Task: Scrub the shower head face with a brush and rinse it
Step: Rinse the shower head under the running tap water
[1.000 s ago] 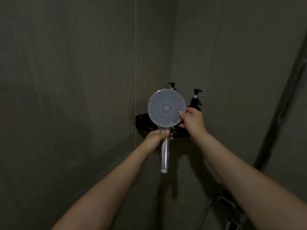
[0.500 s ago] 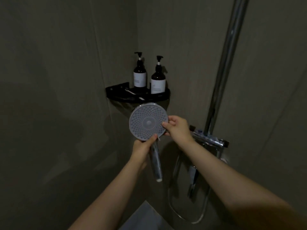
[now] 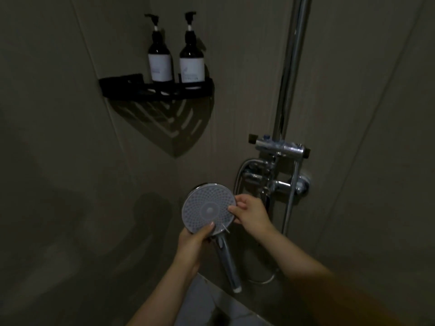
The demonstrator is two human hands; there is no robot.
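Head (image 3: 208, 209) sat low by mixer (image 3: 280, 182), face up toward camera. Left hand (image 3: 191, 245) gripped neck; right hand (image 3: 250, 214) pinched rim, thin pale sliver beneath unclear. No water seen. Likely scrub stage; next calls for steady face, brush contact.

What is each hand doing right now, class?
Left hand: grips the shower head at its neck, thumb on the face.
Right hand: pinches the shower head's right rim; no brush visible.

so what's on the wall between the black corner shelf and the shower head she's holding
Nothing solid: in the head view, only bare wall carrying the shelf's slatted shadow lies between the black corner shelf and the shower head.
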